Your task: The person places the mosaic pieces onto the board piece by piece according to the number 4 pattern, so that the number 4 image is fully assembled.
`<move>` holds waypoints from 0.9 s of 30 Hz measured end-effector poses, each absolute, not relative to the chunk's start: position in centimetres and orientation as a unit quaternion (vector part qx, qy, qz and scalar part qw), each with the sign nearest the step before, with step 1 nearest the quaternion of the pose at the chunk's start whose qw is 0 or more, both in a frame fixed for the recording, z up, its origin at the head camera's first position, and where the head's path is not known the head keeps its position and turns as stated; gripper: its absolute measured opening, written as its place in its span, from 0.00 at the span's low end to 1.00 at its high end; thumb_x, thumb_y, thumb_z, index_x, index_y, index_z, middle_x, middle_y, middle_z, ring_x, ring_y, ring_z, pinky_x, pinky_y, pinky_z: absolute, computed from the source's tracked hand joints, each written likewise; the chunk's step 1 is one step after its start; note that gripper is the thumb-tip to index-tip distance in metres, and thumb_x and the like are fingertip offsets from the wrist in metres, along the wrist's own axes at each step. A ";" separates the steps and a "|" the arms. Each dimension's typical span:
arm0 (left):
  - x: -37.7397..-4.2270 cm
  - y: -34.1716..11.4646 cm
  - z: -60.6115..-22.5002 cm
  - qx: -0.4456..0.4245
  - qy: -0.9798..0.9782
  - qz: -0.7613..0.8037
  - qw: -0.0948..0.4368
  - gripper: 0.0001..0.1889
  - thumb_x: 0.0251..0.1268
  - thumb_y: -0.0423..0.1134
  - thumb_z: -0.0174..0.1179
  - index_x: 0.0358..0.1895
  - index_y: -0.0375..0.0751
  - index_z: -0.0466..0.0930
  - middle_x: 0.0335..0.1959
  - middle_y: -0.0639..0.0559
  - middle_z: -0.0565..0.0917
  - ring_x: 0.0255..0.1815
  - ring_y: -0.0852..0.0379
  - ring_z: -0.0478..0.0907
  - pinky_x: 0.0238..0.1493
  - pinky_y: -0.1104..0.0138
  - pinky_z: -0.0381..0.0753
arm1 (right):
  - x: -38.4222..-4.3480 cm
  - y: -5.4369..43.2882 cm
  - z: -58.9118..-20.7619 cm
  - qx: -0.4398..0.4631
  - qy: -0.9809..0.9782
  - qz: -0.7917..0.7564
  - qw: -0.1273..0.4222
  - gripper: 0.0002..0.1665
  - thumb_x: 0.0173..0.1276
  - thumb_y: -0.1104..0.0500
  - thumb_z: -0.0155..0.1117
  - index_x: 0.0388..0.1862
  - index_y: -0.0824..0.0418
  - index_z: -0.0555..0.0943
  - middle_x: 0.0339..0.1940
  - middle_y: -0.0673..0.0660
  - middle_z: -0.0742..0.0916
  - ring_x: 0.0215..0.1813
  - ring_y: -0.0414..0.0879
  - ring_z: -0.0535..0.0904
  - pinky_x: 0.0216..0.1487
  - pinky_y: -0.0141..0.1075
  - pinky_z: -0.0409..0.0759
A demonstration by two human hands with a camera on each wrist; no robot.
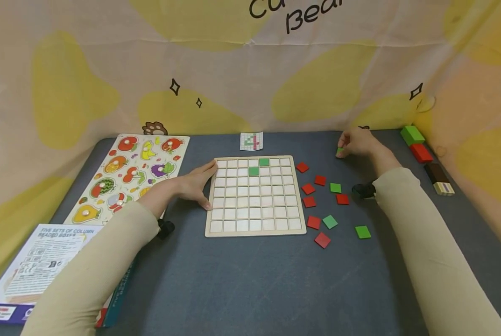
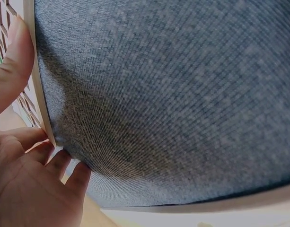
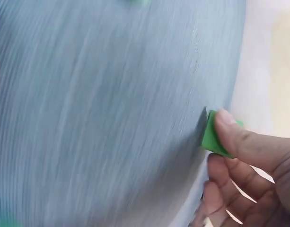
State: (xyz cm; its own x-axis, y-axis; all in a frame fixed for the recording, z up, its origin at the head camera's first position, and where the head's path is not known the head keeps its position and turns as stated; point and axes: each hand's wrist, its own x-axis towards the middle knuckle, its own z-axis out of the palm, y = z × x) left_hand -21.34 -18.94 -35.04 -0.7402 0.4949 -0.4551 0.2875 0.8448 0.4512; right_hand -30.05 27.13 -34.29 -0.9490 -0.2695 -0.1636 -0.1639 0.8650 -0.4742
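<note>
A white-squared grid board with a pale wooden rim lies on the dark table. Two of its squares near the top hold green tiles. My left hand rests against the board's left edge, thumb and fingers spread along it; in the left wrist view the thumb lies over the rim. Off to the right near the table's back edge, my right hand pinches a green square tile between thumb and fingers. Loose red tiles and green tiles lie between the board and my right arm.
Behind the board leans a small pattern card with coloured squares. A fruit puzzle board and a white-and-purple box lie at left. Several coloured blocks line the right side. A patterned cloth hangs behind the table.
</note>
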 end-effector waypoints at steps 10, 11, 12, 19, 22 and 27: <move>-21.4 -19.1 -35.2 0.206 0.918 0.171 0.293 0.65 0.50 0.45 0.76 0.80 0.35 0.32 0.82 0.40 0.28 0.83 0.36 0.31 0.80 0.41 0.42 | -28.9 14.9 -34.0 -0.210 0.922 -0.316 0.072 0.10 0.58 0.62 0.75 0.37 0.63 0.84 0.33 0.59 0.87 0.34 0.45 0.81 0.37 0.32 0.75; -21.4 -19.0 -35.2 0.205 0.919 0.170 0.292 0.65 0.50 0.45 0.75 0.80 0.35 0.32 0.82 0.40 0.28 0.83 0.36 0.31 0.80 0.41 0.42 | -28.6 13.7 -34.0 -0.218 0.918 -0.321 0.080 0.09 0.58 0.62 0.75 0.37 0.62 0.85 0.33 0.58 0.88 0.35 0.46 0.81 0.38 0.33 0.75; -21.4 -19.0 -35.2 0.206 0.919 0.169 0.292 0.65 0.50 0.45 0.75 0.80 0.35 0.32 0.82 0.40 0.29 0.83 0.36 0.31 0.80 0.41 0.42 | -28.3 12.6 -33.8 -0.226 0.913 -0.328 0.088 0.09 0.58 0.62 0.75 0.37 0.61 0.85 0.34 0.58 0.88 0.36 0.46 0.81 0.39 0.33 0.76; -21.4 -19.1 -35.0 0.213 0.916 0.179 0.289 0.65 0.50 0.44 0.76 0.79 0.33 0.32 0.82 0.38 0.29 0.83 0.36 0.30 0.80 0.42 0.42 | -26.8 7.2 -33.7 -0.272 0.887 -0.352 0.124 0.07 0.61 0.62 0.72 0.40 0.59 0.87 0.38 0.57 0.90 0.41 0.46 0.85 0.48 0.38 0.81; -21.4 -19.0 -35.1 0.211 0.917 0.178 0.287 0.65 0.50 0.44 0.76 0.79 0.33 0.32 0.82 0.38 0.29 0.83 0.36 0.31 0.80 0.42 0.42 | -26.5 6.0 -34.1 -0.287 0.888 -0.335 0.130 0.06 0.61 0.63 0.71 0.38 0.58 0.88 0.37 0.56 0.90 0.41 0.46 0.86 0.49 0.38 0.81; -21.4 -18.9 -35.1 0.208 0.919 0.175 0.286 0.65 0.50 0.45 0.76 0.80 0.33 0.33 0.82 0.39 0.29 0.83 0.36 0.31 0.81 0.42 0.42 | -26.0 4.8 -35.0 -0.308 0.890 -0.309 0.130 0.05 0.58 0.65 0.73 0.34 0.58 0.88 0.33 0.55 0.91 0.37 0.45 0.85 0.46 0.36 0.80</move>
State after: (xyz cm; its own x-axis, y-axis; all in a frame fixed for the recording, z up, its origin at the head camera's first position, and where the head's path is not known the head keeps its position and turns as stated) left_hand -21.38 -18.93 -35.15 -0.7493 0.4829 -0.4532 0.2819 0.8518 0.4415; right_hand -25.98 4.76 -34.99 -0.7764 -0.6289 -0.0400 -0.4686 0.6187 -0.6305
